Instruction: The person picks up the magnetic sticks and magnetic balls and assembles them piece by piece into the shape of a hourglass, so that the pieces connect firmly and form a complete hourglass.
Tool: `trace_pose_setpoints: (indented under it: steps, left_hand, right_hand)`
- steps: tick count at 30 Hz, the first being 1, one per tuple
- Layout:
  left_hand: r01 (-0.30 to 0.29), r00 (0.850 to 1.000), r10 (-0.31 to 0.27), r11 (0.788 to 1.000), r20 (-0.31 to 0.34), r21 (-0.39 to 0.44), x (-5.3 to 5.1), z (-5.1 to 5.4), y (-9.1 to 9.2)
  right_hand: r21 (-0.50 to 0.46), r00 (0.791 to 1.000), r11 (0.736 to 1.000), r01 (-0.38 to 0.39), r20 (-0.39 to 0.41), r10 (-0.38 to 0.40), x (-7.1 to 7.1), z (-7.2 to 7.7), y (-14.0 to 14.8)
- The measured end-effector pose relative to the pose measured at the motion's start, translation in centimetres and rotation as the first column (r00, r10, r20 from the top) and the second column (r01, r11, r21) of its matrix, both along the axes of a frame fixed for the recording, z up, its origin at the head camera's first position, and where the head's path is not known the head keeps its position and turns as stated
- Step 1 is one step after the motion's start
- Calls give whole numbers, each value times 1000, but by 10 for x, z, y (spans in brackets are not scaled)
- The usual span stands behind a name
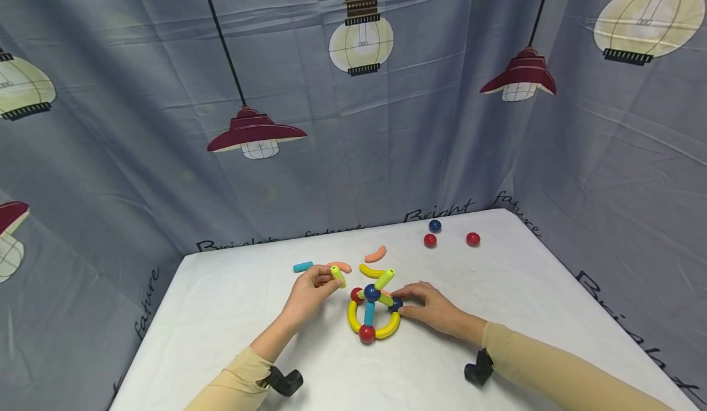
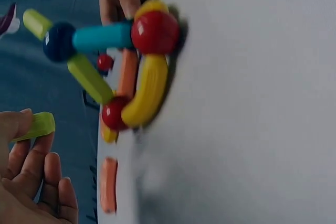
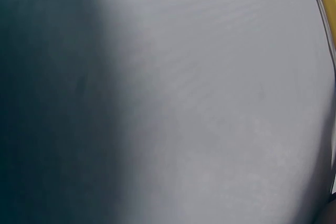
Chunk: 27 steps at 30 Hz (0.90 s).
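Note:
My left hand (image 1: 312,289) pinches a short lime-green stick (image 1: 338,276) between thumb and fingers, just left of a ball-and-stick frame. The frame has a blue top ball (image 1: 372,292) with a green stick (image 1: 385,279) jutting up from it. A light-blue stick (image 1: 369,314) joins that ball to a red ball (image 1: 367,334) at the front. Curved yellow sticks (image 1: 352,317) form the base, with another red ball (image 2: 114,113) at the left corner. My right hand (image 1: 433,308) grips the dark blue ball (image 1: 395,304) at the right corner; its fingertips are partly hidden.
Behind the frame lie a light-blue stick (image 1: 302,267), orange curved sticks (image 1: 375,254) and a yellow curved stick (image 1: 370,271). Farther back right sit a blue ball (image 1: 435,226) and two red balls (image 1: 472,239). The right wrist view shows mostly white tablecloth (image 3: 220,103).

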<state>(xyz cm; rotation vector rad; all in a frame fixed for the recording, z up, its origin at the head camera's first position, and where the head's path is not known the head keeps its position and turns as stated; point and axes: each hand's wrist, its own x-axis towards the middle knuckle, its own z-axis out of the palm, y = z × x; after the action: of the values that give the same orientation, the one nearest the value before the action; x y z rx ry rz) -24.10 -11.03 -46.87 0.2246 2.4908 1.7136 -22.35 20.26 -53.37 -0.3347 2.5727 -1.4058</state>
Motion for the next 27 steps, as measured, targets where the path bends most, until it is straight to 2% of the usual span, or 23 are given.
trace_pose_setpoints:
  steps: [8,16,27]
  left_hand:
    - [77,997,-76,990,-16,121,14,9,24]
    - [102,995,-102,983,-6,154,20,12,33]
    - [133,991,-136,972,4,194,23,11,37]
  right_hand:
    - [-14,1000,1000,-12,1,12,2,0,0]
    - [-11,1000,1000,-16,-13,16,1,0,1]
    - [7,999,1000,-22,-33,22,0,-1,1]
